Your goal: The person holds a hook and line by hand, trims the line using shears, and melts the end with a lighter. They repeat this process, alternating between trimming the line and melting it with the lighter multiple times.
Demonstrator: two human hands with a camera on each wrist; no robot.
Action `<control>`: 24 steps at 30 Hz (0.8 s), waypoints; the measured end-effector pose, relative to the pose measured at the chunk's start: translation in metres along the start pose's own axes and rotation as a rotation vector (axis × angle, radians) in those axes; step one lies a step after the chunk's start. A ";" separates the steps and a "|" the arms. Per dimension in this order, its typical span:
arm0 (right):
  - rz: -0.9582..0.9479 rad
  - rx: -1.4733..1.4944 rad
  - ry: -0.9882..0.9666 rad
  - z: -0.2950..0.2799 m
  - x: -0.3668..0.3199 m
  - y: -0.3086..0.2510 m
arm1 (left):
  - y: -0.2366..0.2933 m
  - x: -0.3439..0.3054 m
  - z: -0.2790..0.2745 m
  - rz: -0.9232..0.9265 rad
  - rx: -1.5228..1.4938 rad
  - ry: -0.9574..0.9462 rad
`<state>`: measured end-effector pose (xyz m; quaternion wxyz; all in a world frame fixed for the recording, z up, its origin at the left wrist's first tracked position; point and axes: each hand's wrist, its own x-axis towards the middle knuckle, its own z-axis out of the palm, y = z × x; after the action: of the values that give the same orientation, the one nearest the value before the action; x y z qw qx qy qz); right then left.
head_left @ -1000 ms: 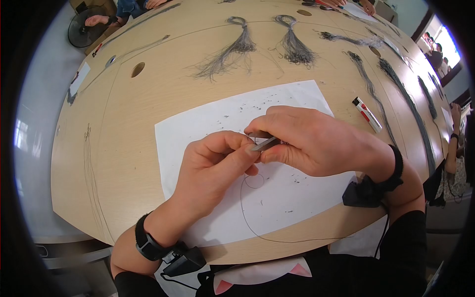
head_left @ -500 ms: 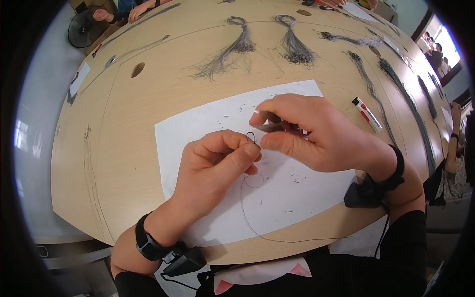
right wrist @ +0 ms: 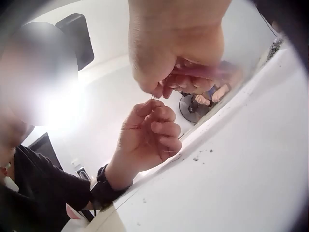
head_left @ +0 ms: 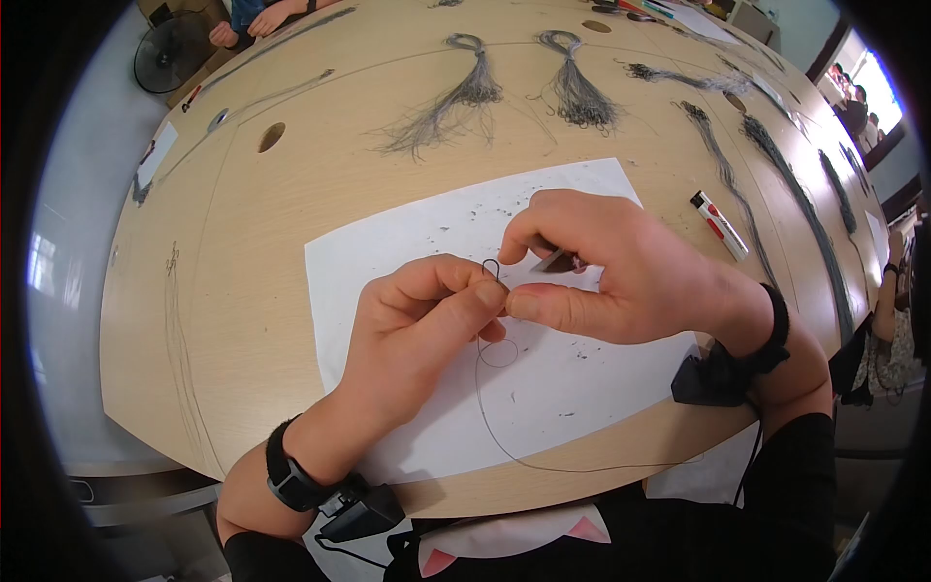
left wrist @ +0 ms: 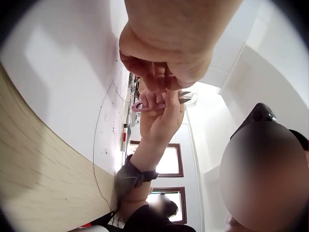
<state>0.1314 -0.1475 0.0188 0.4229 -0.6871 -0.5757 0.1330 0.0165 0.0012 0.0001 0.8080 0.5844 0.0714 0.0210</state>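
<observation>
My left hand (head_left: pixel 417 315) pinches a small dark fish hook (head_left: pixel 492 266) between thumb and index finger, its bend standing above the fingertips. A thin line (head_left: pixel 572 471) loops below that hand and curves off to the right across the paper. My right hand (head_left: pixel 621 267) holds pink-handled snips (left wrist: pixel 144 106) in its curled fingers, with the blades parted in the left wrist view. Its thumb tip is right at the left fingertips, while the index finger stays raised beside the hook. Under both hands lies a white sheet of paper (head_left: pixel 369 254) with dark specks.
Two looped bundles of hooked lines, one left (head_left: pixel 477 82) and one right (head_left: pixel 577 92), lie toward the back. A marker (head_left: pixel 720 225) rests right of the paper, near more line bundles (head_left: pixel 790 189). A few loose lines (head_left: pixel 175 330) lie at the left. Another person's hands (head_left: pixel 267 19) are across the table.
My right hand drew the snips back from the left fingertips, exposing the hook bend, then its thumb returned to them. The snips are now tucked nearer the right palm. My left hand stayed still.
</observation>
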 end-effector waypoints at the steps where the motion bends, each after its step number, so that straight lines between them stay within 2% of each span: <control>1: -0.091 -0.042 -0.003 0.000 0.000 0.001 | 0.001 0.000 0.000 0.001 0.000 0.000; 4: -0.121 -0.085 -0.111 -0.001 0.000 0.002 | 0.002 -0.001 0.001 -0.047 -0.021 -0.008; 8: -0.122 -0.082 -0.136 0.000 0.001 -0.001 | 0.000 -0.001 0.000 -0.045 0.008 -0.039; 10: -0.031 -0.083 -0.204 -0.003 0.002 -0.005 | -0.001 -0.001 -0.001 -0.033 0.016 -0.054; 17: -0.018 -0.117 -0.239 -0.002 0.003 -0.006 | -0.002 0.001 -0.001 -0.029 0.040 -0.075; 24: -0.127 -0.161 -0.231 0.001 0.002 0.001 | -0.005 0.002 -0.002 0.024 0.055 -0.117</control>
<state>0.1324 -0.1454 0.0182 0.3047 -0.6612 -0.6716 0.1376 0.0181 0.0016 -0.0051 0.7942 0.6073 0.0176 -0.0057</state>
